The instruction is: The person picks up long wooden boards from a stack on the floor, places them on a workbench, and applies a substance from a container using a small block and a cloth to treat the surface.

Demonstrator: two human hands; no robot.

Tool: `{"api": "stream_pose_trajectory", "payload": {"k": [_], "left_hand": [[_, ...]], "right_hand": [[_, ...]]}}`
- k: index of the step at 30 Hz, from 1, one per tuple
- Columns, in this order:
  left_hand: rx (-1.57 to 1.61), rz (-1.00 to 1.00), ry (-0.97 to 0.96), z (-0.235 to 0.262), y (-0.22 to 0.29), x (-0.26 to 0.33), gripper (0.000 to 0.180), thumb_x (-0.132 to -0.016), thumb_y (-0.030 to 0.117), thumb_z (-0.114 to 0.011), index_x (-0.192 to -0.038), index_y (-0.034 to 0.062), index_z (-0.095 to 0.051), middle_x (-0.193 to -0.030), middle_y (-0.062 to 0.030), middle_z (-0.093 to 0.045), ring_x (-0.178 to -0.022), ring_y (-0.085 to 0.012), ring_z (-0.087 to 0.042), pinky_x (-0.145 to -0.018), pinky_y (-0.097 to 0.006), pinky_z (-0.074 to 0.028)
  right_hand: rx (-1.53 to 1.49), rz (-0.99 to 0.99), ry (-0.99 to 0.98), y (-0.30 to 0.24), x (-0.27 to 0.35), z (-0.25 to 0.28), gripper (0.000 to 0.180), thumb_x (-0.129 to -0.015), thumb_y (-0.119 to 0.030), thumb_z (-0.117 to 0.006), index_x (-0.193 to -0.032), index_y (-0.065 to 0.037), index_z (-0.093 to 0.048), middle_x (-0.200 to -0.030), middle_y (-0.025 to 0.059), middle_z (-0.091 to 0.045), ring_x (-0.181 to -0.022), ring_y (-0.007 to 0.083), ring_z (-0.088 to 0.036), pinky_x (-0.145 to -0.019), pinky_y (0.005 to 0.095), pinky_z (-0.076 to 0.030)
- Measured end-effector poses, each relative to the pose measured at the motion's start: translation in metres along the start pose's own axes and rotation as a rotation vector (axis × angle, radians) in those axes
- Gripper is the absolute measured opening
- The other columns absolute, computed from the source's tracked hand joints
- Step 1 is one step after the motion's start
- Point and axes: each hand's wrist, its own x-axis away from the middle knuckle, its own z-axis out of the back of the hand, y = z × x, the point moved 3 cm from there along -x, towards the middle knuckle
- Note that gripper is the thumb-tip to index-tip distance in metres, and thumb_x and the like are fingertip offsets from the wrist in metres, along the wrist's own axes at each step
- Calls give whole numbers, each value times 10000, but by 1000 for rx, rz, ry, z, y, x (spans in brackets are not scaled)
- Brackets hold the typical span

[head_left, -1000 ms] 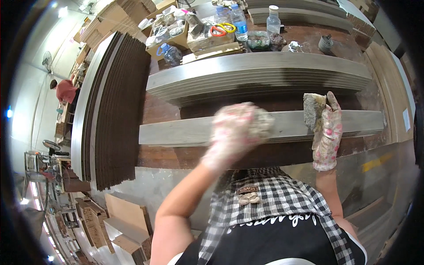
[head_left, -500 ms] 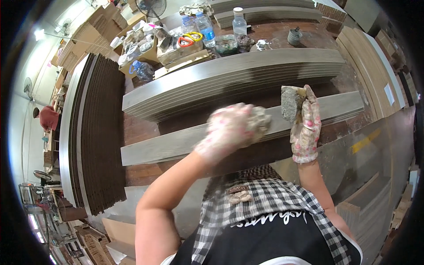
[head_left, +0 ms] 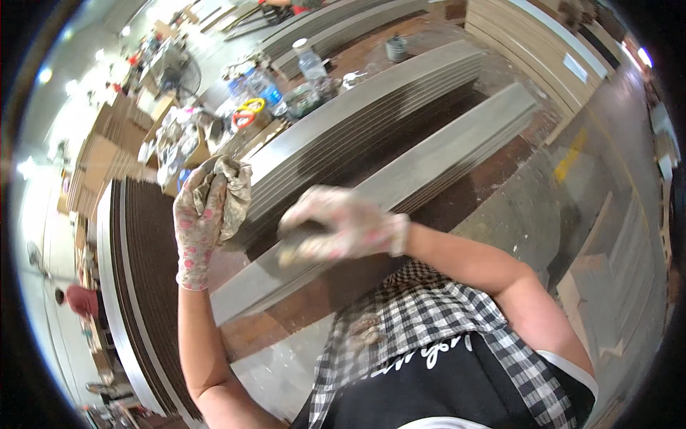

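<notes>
Both my hands wear white gloves with pink spots and grime on them. Raised at the left, my left hand point(head_left: 191, 232) grips a crumpled, stained rag point(head_left: 234, 194). My right hand point(head_left: 343, 225), smeared by motion, is curled round a grey-faced block point(head_left: 300, 232) low over the left part of the nearer grey plank point(head_left: 436, 150). Whether the block touches the plank I cannot tell. This plank tops a low stack of thin boards. Beyond it lies a taller stack of grey planks point(head_left: 371, 104).
Dark planks point(head_left: 153, 264) are packed at the left. Behind the stacks are scissors point(head_left: 249, 113), plastic bottles point(head_left: 310, 63), a small pot point(head_left: 396, 48) and a box of wrapped bits. Brown boards point(head_left: 522, 53) are piled at the far right. A person point(head_left: 82, 300) is far left.
My left hand has lifted off the plank with the rag and gone left. My right hand has swung left and down over the plank with the block. The view has turned.
</notes>
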Motion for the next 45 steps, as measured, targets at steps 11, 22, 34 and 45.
{"api": "stream_pose_trajectory", "payload": {"k": [11,22,34,45], "left_hand": [[-402,-1061,-1231,-239,36,-14,513,-855,282,-685,-1317,95,-564,-1414,-163,-505,-1380,-367,-420,-1116,-512,-371],[-317,-1276,-1064,-509,68,-105,539,-865,330,-664,-1369,183,-543,-1553,-140,-378,-1459,-358,-313,-1171,-521,-271],[-165,-822,-561,-591,104,-183,339,-906,286,-619,-1177,84,-654,-937,-145,-699,-906,-307,-685,-789,-447,-562],[-644,-557,-794,-508,74,-112,380,-898,265,-620,-1193,33,-562,-955,-194,-696,-838,-383,-689,-728,-451,-560]], "right_hand": [[-141,65,-224,12,-5,-75,436,-844,-402,-708,-1107,-69,-606,-1023,174,-619,-1038,356,-605,-911,454,-468],[-213,-56,-143,23,-15,-63,493,-704,-353,-762,-1041,-23,-619,-964,186,-632,-919,391,-643,-771,443,-516],[-288,-39,-86,49,26,-26,554,-732,-374,-743,-1123,-24,-566,-1057,196,-593,-1000,388,-600,-841,445,-481],[-267,-72,-61,53,48,2,611,-758,-393,-726,-1198,-25,-517,-1142,205,-557,-1074,385,-561,-905,447,-448]]}}
